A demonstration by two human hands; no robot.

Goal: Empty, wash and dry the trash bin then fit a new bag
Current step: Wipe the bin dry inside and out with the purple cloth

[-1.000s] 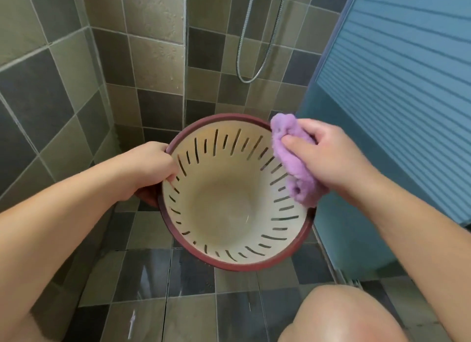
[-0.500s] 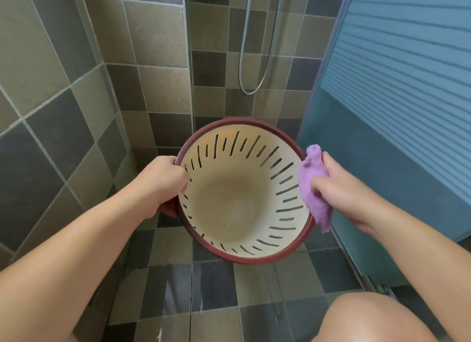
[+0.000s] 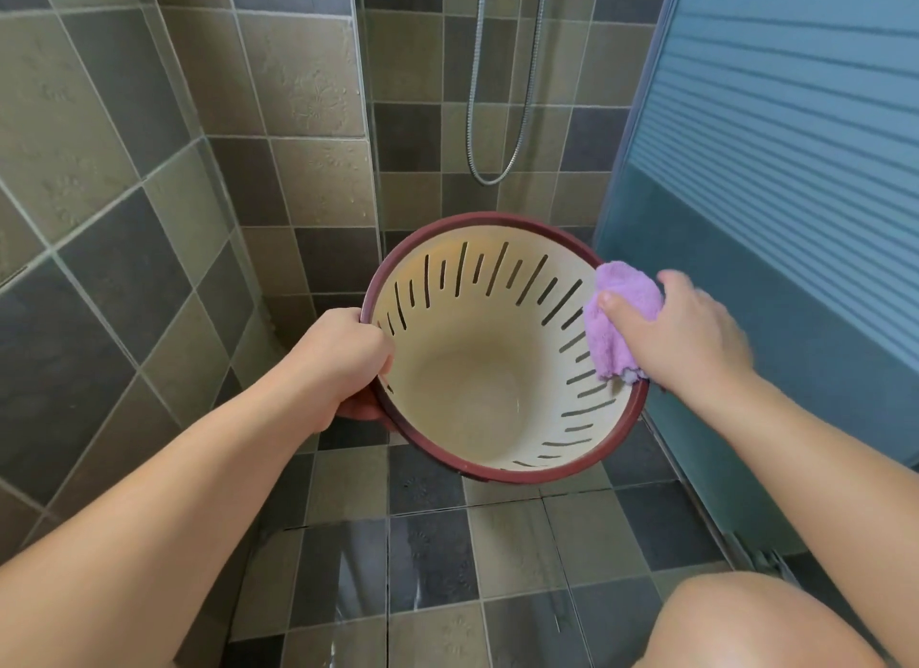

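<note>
The cloth [image 3: 619, 319] has moved up the bin's [image 3: 477, 394] right side since half a second ago, and now lies folded over the rim. The right hand [image 3: 681, 334] grips the fluffy purple cloth, thumb on top. The left hand [image 3: 343, 354] grips the left rim and holds the bin in the air, tipped over the wet tiled floor [image 3: 447, 568]. The bin is round, smooth cream plastic with thin slots and a dark red rim.
</note>
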